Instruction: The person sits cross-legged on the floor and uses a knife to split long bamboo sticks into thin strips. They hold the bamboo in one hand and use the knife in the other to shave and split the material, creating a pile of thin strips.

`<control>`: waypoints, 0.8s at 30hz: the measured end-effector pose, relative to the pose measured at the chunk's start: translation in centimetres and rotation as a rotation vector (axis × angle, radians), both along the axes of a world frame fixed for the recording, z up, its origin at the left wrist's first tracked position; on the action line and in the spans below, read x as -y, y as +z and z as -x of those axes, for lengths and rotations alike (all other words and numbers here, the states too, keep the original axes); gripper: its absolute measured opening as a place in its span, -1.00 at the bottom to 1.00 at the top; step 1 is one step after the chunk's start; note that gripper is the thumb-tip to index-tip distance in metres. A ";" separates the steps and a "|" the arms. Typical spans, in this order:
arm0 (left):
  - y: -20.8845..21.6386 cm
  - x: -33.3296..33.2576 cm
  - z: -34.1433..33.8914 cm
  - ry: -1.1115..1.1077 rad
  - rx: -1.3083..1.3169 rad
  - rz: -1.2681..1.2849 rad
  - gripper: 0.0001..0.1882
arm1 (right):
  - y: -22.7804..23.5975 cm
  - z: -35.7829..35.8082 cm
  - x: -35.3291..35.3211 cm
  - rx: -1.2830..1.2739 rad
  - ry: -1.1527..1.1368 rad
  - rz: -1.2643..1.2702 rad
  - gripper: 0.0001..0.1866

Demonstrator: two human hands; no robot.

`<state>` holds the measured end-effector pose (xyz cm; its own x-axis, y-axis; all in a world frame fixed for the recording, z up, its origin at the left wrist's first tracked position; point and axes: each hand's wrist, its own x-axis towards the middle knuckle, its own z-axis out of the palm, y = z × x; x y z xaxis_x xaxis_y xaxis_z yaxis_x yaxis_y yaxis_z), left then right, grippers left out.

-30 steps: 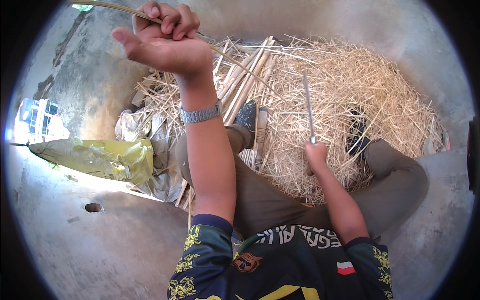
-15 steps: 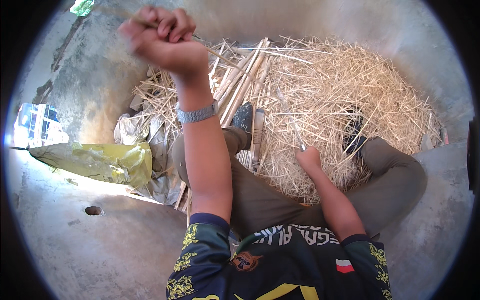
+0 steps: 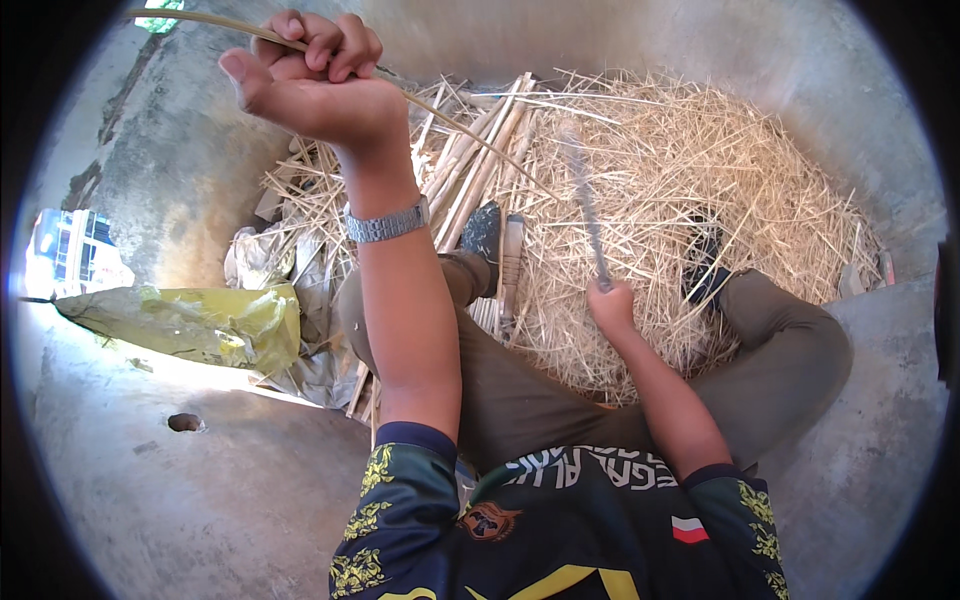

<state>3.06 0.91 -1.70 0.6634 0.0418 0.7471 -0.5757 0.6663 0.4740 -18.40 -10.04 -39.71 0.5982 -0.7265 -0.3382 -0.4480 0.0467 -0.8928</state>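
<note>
My left hand [image 3: 325,85] is raised at the upper left, its fingers curled around a long thin bamboo strip [image 3: 200,18]. The thumb sticks out to the side. From the hand the strip slants down to the right, its far end over the shavings close to the knife. In my right hand [image 3: 612,308], low over the middle of the pile, is a knife [image 3: 588,205] with its blade pointing away from me. Motion smears the blade, and the fist hides the handle. Whether blade and strip touch, I cannot tell.
Pale shavings [image 3: 640,150] pile up between my legs and the concrete wall [image 3: 620,35]. Longer split bamboo pieces [image 3: 480,150] lie left of centre. Near my left foot is a wrapped tool handle [image 3: 512,255]. A yellow sack [image 3: 220,320] hangs at the left, above a floor hole [image 3: 186,422].
The left thumb has spread away from the fingers, and the hand has shifted slightly left with the strip. The knife blade has swung slightly, its tip higher and more blurred.
</note>
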 end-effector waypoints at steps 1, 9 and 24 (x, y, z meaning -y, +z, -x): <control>0.2 0.0 0.4 0.014 -0.007 -0.010 -0.32 | 0.0 0.4 0.0 -0.144 0.081 0.061 -0.75; -0.5 -1.9 -1.9 0.127 -0.031 0.024 -0.47 | 5.5 -0.9 2.8 0.010 -0.082 0.203 -0.69; 0.1 0.0 0.1 -0.028 0.044 -0.054 -0.55 | 0.6 -0.2 2.1 -0.336 0.196 0.187 -0.75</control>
